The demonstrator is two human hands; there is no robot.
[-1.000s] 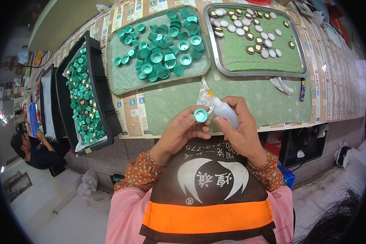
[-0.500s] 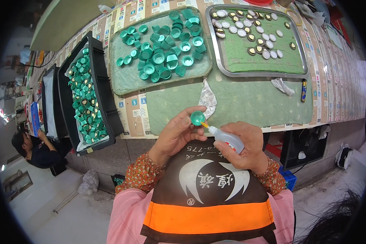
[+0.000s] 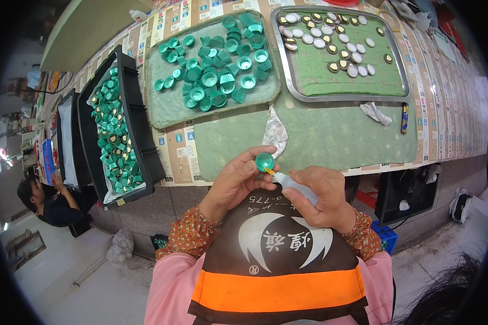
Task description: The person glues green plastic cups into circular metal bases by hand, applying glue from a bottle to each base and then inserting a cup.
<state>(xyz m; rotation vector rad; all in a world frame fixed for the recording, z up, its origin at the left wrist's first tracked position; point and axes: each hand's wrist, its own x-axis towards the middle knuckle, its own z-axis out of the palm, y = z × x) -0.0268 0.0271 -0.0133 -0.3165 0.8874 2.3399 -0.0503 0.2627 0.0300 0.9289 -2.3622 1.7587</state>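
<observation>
Between the thumb and fingers of my left hand (image 3: 233,176) is a small green fluted cup (image 3: 264,161), its open side facing up toward me. My right hand (image 3: 322,196) is wrapped round a translucent squeeze bottle (image 3: 299,188). The bottle's thin yellow nozzle (image 3: 269,171) reaches the lower rim of the cup; whether any liquid comes out I cannot make out. Both hands are over my lap at the table's front edge. Beyond them, many similar cups lie loose on a cloth-lined tray (image 3: 162,111), and round white and gold-centred discs (image 3: 353,71) lie on a metal tray (image 3: 336,99).
At the left stands a black bin (image 3: 141,108) of green cups with gold-centred discs. A crumpled cloth (image 3: 275,130) hangs toward the table edge. Tissue (image 3: 375,114) and a small dark-and-yellow tube (image 3: 404,118) lie below the metal tray. Another person (image 3: 49,197) sits at far left.
My right hand and the bottle have shifted slightly left and down, and the nozzle has moved to the cup's lower rim. The cup sits slightly lower. The other person's hand has risen.
</observation>
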